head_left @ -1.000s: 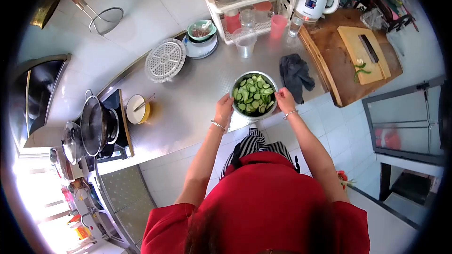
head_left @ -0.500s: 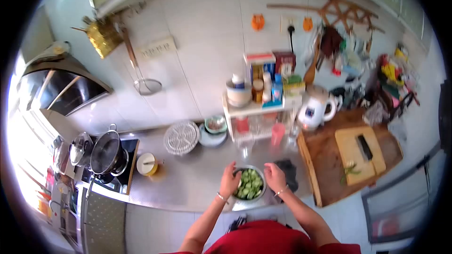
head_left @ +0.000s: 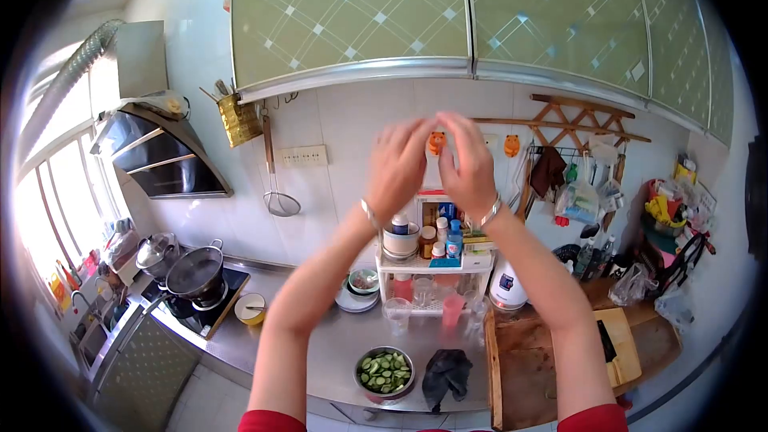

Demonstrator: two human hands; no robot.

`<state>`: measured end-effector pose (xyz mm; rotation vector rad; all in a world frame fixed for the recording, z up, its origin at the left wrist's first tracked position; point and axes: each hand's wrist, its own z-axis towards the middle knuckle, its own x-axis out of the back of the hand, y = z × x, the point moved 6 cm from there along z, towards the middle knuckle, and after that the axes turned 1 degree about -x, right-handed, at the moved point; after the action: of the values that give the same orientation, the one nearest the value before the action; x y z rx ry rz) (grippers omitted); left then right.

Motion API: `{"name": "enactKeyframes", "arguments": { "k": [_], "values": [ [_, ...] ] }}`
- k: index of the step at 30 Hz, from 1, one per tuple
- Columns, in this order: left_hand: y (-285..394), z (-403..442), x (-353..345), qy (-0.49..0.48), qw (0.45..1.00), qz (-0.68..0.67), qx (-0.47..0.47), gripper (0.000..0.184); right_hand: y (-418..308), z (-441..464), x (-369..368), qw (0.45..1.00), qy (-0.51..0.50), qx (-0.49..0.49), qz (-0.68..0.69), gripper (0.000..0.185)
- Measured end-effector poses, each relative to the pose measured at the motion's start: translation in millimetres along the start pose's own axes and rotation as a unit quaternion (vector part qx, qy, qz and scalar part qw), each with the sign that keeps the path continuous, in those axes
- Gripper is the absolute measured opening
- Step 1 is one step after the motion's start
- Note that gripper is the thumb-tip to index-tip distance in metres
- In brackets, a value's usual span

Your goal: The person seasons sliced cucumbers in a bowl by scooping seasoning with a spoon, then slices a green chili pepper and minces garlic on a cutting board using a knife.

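Both bare hands are raised in front of the wall, below the green cabinets, with their fingertips close together. My left hand (head_left: 398, 166) has its fingers extended upward and holds nothing. Beside it, my right hand (head_left: 468, 164) is also empty, its fingers stretched and slightly curved. Far below them a metal bowl (head_left: 361, 380) of sliced cucumber (head_left: 385, 371) stands on the steel counter (head_left: 332, 352). A dark grey cloth (head_left: 446, 376) lies just right of the bowl.
Overhead are green cabinets (head_left: 352, 16). A white rack (head_left: 472, 268) with bottles and cups stands behind the bowl. At right are a kettle (head_left: 506, 288) and a cutting board (head_left: 624, 344) with a knife; at left, a wok (head_left: 196, 272) on the stove and a yellow bowl (head_left: 251, 310).
Both hands have let go of the bowl and risen well above the counter. The view has tilted up, so the cabinets now show and the bowl appears lower.
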<state>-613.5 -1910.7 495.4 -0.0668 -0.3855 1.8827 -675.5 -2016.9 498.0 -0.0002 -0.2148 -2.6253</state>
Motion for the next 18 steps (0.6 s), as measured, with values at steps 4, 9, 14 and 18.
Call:
{"name": "enactKeyframes", "arguments": {
  "k": [4, 9, 14, 18],
  "values": [
    [-33.3, 63.4, -18.3, 0.012, 0.983, 0.153, -0.095, 0.034, 32.4, 46.4, -3.6, 0.988, 0.003, 0.083, -0.127, 0.038],
    [-48.4, 94.7, -36.7, -0.041, 0.955, 0.265, -0.130, 0.010, 51.2, 63.0, -10.3, 0.970, -0.030, 0.133, -0.202, 0.031],
    [-45.5, 94.2, -33.6, -0.073, 0.954, 0.256, -0.137, 0.009, 43.8, 61.8, -18.2, 0.965, -0.017, 0.113, -0.238, 0.029],
    [-23.2, 94.8, 9.3, -0.041, 0.966, 0.210, -0.142, 0.009, 2.2, 66.4, -6.9, 0.963, 0.033, 0.115, -0.242, 0.026]
  ]
}}
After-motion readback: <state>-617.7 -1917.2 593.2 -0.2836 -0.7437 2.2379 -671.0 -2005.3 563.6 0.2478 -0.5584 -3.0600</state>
